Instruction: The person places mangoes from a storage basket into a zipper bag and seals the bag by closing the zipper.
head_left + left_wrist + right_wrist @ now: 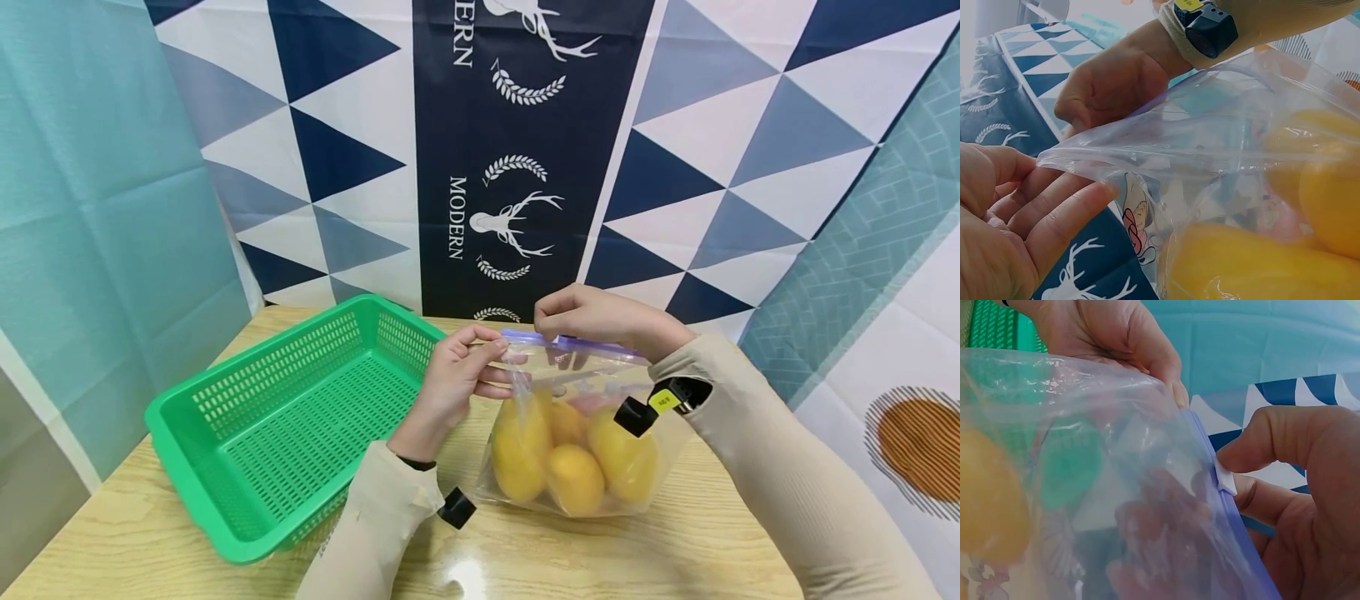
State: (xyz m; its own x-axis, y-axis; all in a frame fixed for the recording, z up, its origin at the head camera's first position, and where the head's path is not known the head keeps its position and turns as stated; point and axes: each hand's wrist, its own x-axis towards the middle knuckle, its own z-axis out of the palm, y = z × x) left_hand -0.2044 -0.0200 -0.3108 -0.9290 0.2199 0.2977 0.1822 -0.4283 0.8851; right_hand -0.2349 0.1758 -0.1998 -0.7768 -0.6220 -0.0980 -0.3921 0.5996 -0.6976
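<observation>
A clear zip bag (592, 379) with a purple zip strip (1244, 531) along its top stands on the table, holding several yellow mangoes (576, 479). My left hand (461, 375) pinches the bag's top left corner between thumb and index finger, the other fingers spread behind the plastic. Above the top edge, my right hand (600, 317) pinches the small white slider (1227, 478) on the strip with thumb and index finger, as the right wrist view shows. Printed cartoon figures (1138, 219) show on the bag in the left wrist view.
Left of the bag, a green plastic basket (176, 417) with slotted walls sits on the wood-grain table (525, 558). Behind the table hangs a patterned cloth (345, 150) with triangles and deer heads. Black wrist cameras (456, 508) stick out from both sleeves near the bag.
</observation>
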